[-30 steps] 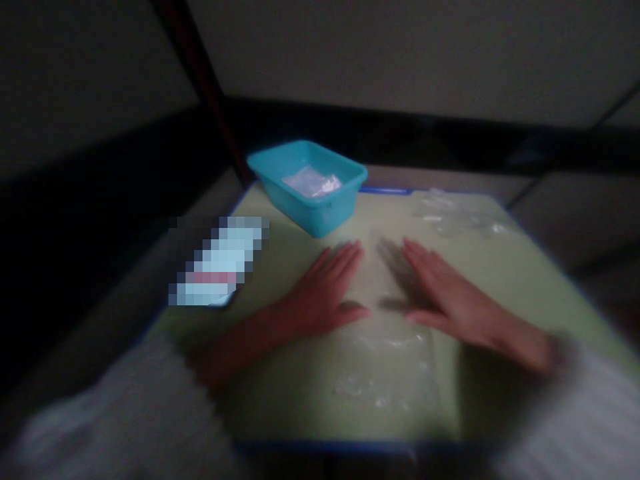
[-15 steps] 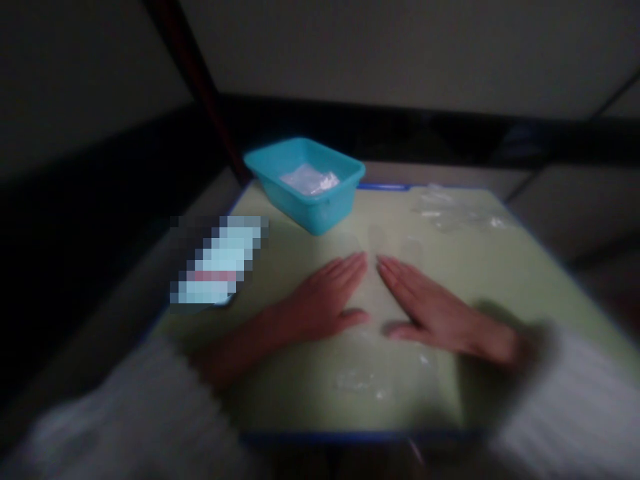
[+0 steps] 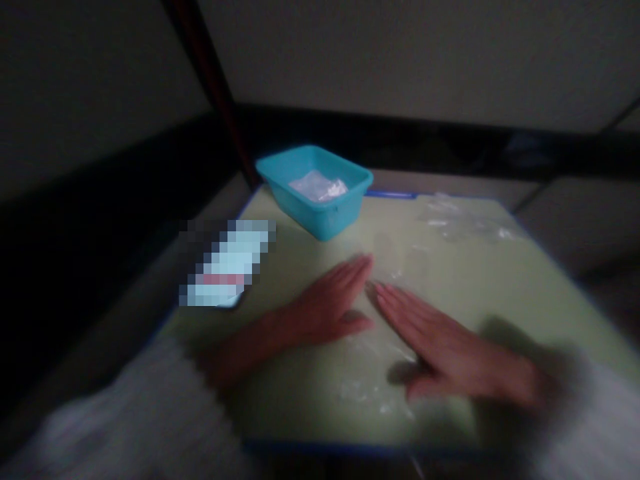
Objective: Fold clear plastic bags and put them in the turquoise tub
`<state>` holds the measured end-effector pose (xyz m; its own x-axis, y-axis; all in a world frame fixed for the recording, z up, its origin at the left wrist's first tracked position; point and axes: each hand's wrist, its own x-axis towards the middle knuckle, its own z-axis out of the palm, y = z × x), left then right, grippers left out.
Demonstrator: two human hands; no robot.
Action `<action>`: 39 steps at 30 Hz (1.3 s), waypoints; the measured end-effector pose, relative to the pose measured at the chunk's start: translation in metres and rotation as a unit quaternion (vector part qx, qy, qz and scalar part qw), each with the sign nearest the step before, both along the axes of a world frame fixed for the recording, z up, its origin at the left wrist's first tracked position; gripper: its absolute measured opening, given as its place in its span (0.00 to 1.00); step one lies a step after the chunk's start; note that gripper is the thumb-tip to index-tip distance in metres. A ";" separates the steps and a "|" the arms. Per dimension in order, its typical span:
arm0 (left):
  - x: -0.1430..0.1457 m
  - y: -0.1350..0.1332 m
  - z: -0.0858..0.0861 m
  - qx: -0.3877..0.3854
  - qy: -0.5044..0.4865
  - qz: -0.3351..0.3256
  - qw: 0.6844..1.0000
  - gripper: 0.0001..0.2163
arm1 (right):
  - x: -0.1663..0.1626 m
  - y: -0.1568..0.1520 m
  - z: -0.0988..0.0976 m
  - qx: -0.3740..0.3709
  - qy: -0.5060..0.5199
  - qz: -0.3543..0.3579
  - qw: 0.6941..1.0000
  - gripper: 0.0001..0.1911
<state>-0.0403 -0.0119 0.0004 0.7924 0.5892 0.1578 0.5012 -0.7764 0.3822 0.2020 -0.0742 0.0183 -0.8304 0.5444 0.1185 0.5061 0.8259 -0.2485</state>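
My left hand (image 3: 327,303) lies flat with fingers stretched out on a clear plastic sheet or bag (image 3: 380,373) spread over a pale green mat (image 3: 500,287). Beside it, my right hand (image 3: 440,343) is also flat and open on the same plastic, fingertips pointing up-left and almost meeting the left fingertips. Neither hand grips anything. Both wrists show pale sleeves. The picture is dim and blurred.
A turquoise plastic tub (image 3: 315,190) holding clear bags stands at the mat's far left. More clear plastic bags (image 3: 465,220) lie at the far right. A blurred-out object (image 3: 225,263) rests at the left edge. The blue-rimmed mat's near edge runs close below my arms.
My right hand has slid toward me and leftward across the plastic, from beside the left fingertips to lower on the sheet. The left hand has stayed nearly in place.
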 end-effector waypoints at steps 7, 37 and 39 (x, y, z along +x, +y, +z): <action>-0.019 0.007 0.017 -0.099 -0.117 -0.003 0.988 0.24 | -0.004 -0.003 0.017 -0.040 -0.036 0.050 0.997 0.53; -0.010 0.015 0.013 -0.335 -0.238 0.054 0.910 0.08 | -0.001 -0.061 0.039 0.045 -0.057 0.024 0.997 0.14; -0.010 0.015 0.014 -0.333 -0.234 0.054 0.912 0.09 | 0.000 -0.057 0.042 0.016 -0.066 0.028 0.997 0.12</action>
